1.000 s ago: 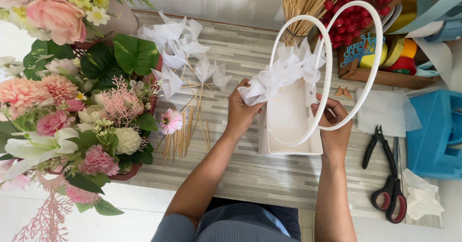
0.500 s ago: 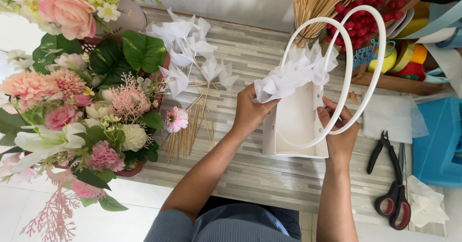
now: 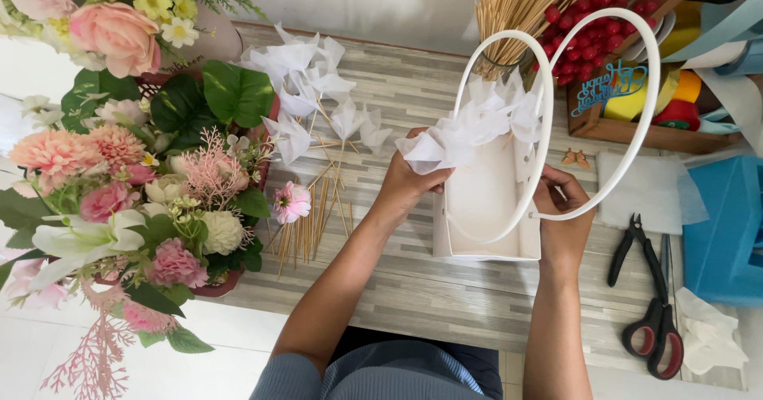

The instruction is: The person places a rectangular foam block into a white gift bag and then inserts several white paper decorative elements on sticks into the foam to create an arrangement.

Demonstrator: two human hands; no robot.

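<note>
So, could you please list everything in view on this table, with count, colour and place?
bag: one, white, two loop handles, centre
tissue: white, bunched at the bag's mouth
paper flowers: several, white, on sticks, left of the bag
loose sticks: a bundle, tan, beside the bouquet
bouquet: one, pink, white and green, left
skewers: a bunch, tan, top
berries: red, top right
pliers: one, black, right
scissors: one, black and red, lower right
box: one, blue, right edge
left hand: gripping the tissue
right hand: on the bag's right side
</note>
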